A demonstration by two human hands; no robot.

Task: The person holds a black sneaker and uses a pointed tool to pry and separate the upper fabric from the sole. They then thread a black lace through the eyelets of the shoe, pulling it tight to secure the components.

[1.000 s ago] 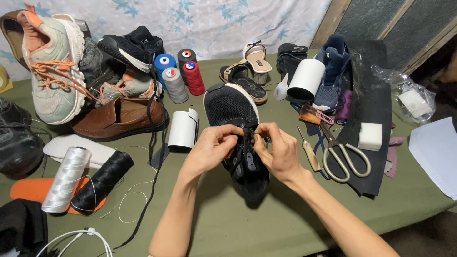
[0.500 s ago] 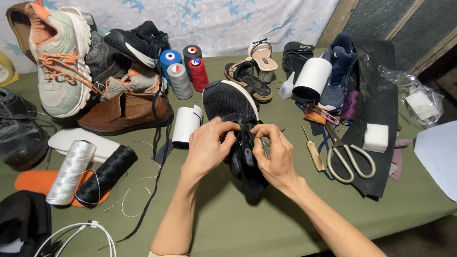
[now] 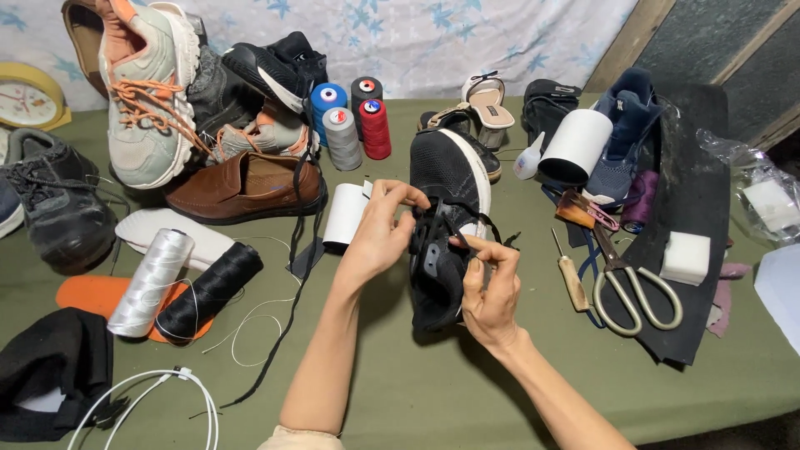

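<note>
Both hands on the laces of the black sneaker [image 3: 446, 225]

We see our left hand [image 3: 379, 237] and right hand [image 3: 490, 292] each pinched shut on a black lace [image 3: 433, 218]; the shoe lies mid-table on the green cloth [image 3: 400, 392], scissors [image 3: 633, 287] and awl [image 3: 571, 275] to the right.

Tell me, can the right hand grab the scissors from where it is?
Probably yes. The scissors lie flat on the table just to the right of the right hand, with only a small awl between them. But that hand is busy pinching a lace on the black shoe.
</note>
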